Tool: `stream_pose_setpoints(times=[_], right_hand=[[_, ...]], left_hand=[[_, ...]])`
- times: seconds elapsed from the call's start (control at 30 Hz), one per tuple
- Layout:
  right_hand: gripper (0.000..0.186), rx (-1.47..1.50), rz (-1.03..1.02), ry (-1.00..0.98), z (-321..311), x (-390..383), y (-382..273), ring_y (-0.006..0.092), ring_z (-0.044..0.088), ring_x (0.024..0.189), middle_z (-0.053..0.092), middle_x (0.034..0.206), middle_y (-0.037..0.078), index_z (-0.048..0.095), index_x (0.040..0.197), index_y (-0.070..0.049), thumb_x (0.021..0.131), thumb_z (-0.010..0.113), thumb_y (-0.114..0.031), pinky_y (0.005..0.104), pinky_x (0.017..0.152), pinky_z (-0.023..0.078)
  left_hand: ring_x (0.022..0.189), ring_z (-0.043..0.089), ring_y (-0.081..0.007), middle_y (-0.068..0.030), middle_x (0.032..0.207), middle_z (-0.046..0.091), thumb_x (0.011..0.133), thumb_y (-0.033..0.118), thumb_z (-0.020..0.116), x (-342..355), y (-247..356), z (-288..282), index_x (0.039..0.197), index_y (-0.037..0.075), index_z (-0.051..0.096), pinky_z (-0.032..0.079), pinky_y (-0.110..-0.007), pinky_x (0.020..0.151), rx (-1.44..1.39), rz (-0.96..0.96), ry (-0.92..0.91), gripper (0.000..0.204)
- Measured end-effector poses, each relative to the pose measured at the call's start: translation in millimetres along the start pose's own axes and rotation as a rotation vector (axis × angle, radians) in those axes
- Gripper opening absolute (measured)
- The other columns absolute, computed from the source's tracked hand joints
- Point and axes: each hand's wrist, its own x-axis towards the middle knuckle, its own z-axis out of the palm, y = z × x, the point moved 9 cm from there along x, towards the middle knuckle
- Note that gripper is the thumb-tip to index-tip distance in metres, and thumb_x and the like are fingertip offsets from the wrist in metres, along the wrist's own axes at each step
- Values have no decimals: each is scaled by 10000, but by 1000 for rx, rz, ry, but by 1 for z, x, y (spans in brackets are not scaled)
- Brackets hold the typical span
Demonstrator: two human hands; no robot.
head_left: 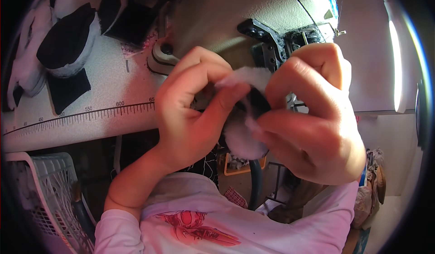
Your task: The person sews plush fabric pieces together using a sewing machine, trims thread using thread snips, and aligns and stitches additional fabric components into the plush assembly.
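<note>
Between my two hands is a small fluffy white and black fabric piece (245, 141), held up in front of the sewing machine (204, 18). My left hand (195, 104) pinches its upper left edge between thumb and fingers. My right hand (317, 113) grips the other side, its thumb and fingertips closed on the white fluff. A dark patch shows in the gap between my hands, and white fluff bulges out below. The black metal parts by the machine's needle area (272, 45) are just behind my right hand. My fingers cover much of the piece.
Several black and white fluffy pieces (68, 41) lie at the left of the pale table (104, 91), whose front edge bears a printed ruler. A white plastic basket (50, 186) stands below at the left. Lower right hang plastic bags (369, 195). An orange-rimmed tray (240, 169) sits underneath.
</note>
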Motion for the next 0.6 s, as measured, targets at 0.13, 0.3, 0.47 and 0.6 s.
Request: stream_pose_setpoints(times=[0.13,0.3,0.47,0.6], right_hand=[[298,-52,43,146,-16,2,4,299,465,836,544,806,92,641,708,-34,600,787,-270,411,726,363],[320,-135,-3,-29,-1,5,-4,300,462,877,537,841,84,643,690,-44,563,783,-302,427,741,349],[313,-9,13,-93,5,-2,-6,307,456,946,539,909,54,666,719,-98,550,775,-337,443,812,304],[456,-150,31,95,-15,-1,5,300,457,886,537,847,77,690,800,-61,541,786,-423,420,760,364]], left_hand=[[748,530,-75,-18,854,547,843,59,718,-8,-10,1,884,-12,631,412,-196,634,-124,-200,103,119],[785,532,-98,-40,887,555,824,98,744,-9,-2,-1,939,3,619,429,-221,669,-110,-38,121,195],[789,548,-155,-66,895,567,780,83,766,-4,5,1,996,11,607,455,-273,685,-42,59,-8,278],[777,548,-211,-84,889,563,728,99,800,-8,23,-6,990,7,596,453,-286,667,334,230,132,344]])
